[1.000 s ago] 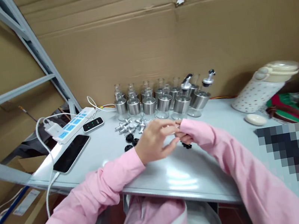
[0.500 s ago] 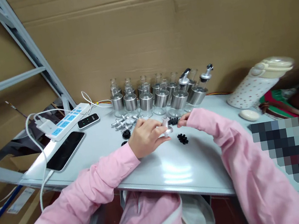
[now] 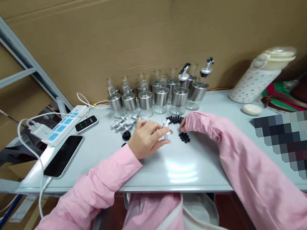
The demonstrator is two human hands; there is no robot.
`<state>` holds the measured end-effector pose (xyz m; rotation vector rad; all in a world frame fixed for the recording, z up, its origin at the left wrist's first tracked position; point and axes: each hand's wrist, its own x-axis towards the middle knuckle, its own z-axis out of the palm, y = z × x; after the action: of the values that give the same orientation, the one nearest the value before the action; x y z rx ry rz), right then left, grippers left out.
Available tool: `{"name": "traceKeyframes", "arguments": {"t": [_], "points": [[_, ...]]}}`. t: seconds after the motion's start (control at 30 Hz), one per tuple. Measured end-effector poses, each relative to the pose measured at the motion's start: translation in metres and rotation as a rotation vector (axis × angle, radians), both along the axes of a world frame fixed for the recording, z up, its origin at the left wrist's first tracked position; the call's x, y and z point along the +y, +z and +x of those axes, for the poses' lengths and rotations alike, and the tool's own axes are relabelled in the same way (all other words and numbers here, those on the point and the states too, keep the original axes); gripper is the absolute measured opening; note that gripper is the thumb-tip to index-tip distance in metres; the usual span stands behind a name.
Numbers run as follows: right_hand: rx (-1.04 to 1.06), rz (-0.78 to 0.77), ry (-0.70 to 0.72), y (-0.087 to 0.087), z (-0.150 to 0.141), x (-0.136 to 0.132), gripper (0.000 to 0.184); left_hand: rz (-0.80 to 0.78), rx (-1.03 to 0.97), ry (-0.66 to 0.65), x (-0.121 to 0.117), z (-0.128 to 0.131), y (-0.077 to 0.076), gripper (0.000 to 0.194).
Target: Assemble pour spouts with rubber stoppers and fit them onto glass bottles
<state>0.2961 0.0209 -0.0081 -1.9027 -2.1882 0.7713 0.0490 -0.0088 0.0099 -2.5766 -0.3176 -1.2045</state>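
My left hand point(image 3: 147, 138) is closed round a silver pourer spout point(image 3: 166, 130), held above the table with its tip pointing up. My right hand point(image 3: 183, 125) is down by the small black parts, its fingers together and mostly covered by the pink sleeve; what they hold, if anything, I cannot make out. A row of black caps point(image 3: 174, 119) lies just behind those fingers, and a small cluster of black pieces point(image 3: 184, 137) lies in front. Left of centre is a pile of silver spouts point(image 3: 125, 122). A black round stopper point(image 3: 126, 135) sits beside my left wrist.
Glass bottles with steel sleeves point(image 3: 146, 100) stand in rows at the back; two carry pourers point(image 3: 206, 68). A power strip point(image 3: 64, 125), a phone point(image 3: 64, 156) and a small black device point(image 3: 86, 123) lie left. A dotted flask point(image 3: 262, 74) and white oval lid point(image 3: 252, 109) are right.
My hands have separated. The silver spout stays in my left hand, and my right hand has moved down toward the black parts. The view has shifted slightly.
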Motion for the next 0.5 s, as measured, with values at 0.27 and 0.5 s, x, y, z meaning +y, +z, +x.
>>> {"name": "traceKeyframes", "arguments": {"t": [0.27, 0.5], "points": [[0.025, 0.032, -0.076, 0.0029, 0.0044, -0.0002, 0.016, -0.014, 0.015, 0.019, 0.0028, -0.0036, 0.0043, 0.026], [0.143, 0.076, 0.009, -0.0068, 0.0037, 0.0049, 0.008, -0.044, 0.034, 0.0, 0.003, -0.0035, 0.0022, 0.026]]}}
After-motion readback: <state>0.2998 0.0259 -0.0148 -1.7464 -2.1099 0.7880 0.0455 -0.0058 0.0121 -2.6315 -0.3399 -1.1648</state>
